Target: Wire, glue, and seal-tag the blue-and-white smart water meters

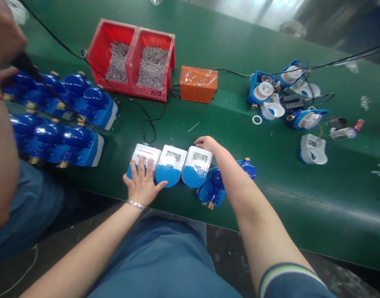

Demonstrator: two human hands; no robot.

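**Three meters in a row at the near edge of the tabletop**

Meters, three of them with white tops and blue fronts, lie side by side near the front edge of the green tabletop, each touching its neighbour. A fourth blue meter body lies just right of the row, partly under your right forearm. Away to your left sits a crowd of blue meters, and behind them a red bin with two compartments of screws, next to an orange box. Your left hand lies flat on the leftmost meter, fingers spread and gripping nothing. Your right hand rests at the far edge of the rightmost meter, fingers curled loosely against it, not clasped around it.
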